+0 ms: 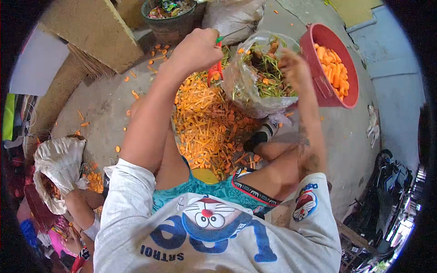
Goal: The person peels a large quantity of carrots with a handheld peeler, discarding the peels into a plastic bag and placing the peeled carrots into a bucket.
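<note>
My left hand (202,48) is raised, closed in a fist around a tool with red and green parts (215,73); most of it is hidden, and I cannot tell its exact kind. My right hand (293,68), smeared by motion, is at the right side of a clear plastic bag (243,84). Inside the bag are green stems (268,82) and brownish scraps. Below my hands, a heap of orange carrot peelings and cut ends (202,132) lies on the floor between my legs.
A red tub (312,73) of peeled carrots (334,68) stands at right. Behind are a dark bucket (168,27) of rubbish and a white sack (232,16). Another person's arm (79,207) reaches to a sack (59,154) at left. A cat (373,125) lies by the wall.
</note>
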`<state>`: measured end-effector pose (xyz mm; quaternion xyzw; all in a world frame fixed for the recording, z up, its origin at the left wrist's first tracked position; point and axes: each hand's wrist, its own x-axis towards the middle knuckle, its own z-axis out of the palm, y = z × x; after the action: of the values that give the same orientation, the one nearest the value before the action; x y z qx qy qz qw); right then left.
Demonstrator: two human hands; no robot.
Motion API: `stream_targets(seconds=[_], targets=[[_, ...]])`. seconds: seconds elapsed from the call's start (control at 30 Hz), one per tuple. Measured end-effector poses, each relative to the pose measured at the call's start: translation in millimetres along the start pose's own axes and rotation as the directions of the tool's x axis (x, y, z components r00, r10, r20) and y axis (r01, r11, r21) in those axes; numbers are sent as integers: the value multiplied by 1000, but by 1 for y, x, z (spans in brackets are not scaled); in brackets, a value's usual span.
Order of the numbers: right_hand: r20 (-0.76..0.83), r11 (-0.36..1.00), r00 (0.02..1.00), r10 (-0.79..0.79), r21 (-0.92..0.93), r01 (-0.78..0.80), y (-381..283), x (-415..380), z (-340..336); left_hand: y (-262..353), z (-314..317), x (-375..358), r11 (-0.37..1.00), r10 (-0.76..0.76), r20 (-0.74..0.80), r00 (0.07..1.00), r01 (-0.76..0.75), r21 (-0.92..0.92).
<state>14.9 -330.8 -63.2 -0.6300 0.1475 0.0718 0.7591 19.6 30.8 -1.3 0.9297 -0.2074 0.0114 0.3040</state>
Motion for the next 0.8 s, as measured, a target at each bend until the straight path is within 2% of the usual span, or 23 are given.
stream_targets(seconds=[0.07,0.1,0.13,0.17,0.2,0.23,0.3,0.33,0.4,0.43,0.5,0.53,0.57,0.63,0.67,0.7,0.77,0.8], targets=[[-26,920,1000,2,-392,-12,48,35,24,-6,-5,0,1000,-10,4,1000,10,7],[113,720,958,-264,-638,273,92,74,15,-11,-5,2,1000,-9,-4,1000,9,-17],[142,456,955,-260,-854,251,100,81,26,-11,-4,5,999,2,-10,1000,-2,-43],[129,337,957,-261,-917,216,138,118,11,-10,-6,7,999,23,-8,1000,-24,-45],[13,387,989,-148,-919,70,126,105,40,-10,-10,5,998,-8,3,1000,8,-58],[-41,405,984,-172,-914,33,123,98,57,-9,-13,2,997,-39,15,999,40,-68],[-66,445,956,-287,-893,72,127,97,67,-7,-15,-2,998,-5,14,1000,6,-58],[-77,455,952,-296,-888,70,134,97,66,-6,-15,-6,998,14,4,1000,-14,-66],[-136,611,911,-388,-779,144,145,97,65,0,-12,-11,995,25,-11,1000,-26,-95],[-143,618,902,-406,-771,156,150,97,64,5,-8,-14,996,44,-18,999,-45,-79],[-202,724,846,-493,-634,270,154,95,70,12,-1,-19,997,-4,-11,1000,3,-78],[-220,729,868,-446,-652,209,147,85,76,20,0,-23,997,40,-52,998,-43,-58],[-226,734,859,-460,-641,224,137,81,84,25,-1,-24,997,57,-58,997,-59,-40],[-264,720,869,-418,-679,140,143,75,84,56,-13,-37,997,14,30,999,-16,69],[-289,747,883,-370,-658,97,141,74,85,68,-21,-43,1000,-10,33,999,10,3],[-285,748,882,-376,-655,108,142,77,87,70,-25,-48,1000,-8,25,1000,7,10],[-351,796,862,-367,-597,96,167,102,82,67,-27,-51,977,59,-60,996,-70,-202],[-286,845,883,-371,-498,194,218,158,61,47,-13,-48,974,115,-179,977,-146,-174]])
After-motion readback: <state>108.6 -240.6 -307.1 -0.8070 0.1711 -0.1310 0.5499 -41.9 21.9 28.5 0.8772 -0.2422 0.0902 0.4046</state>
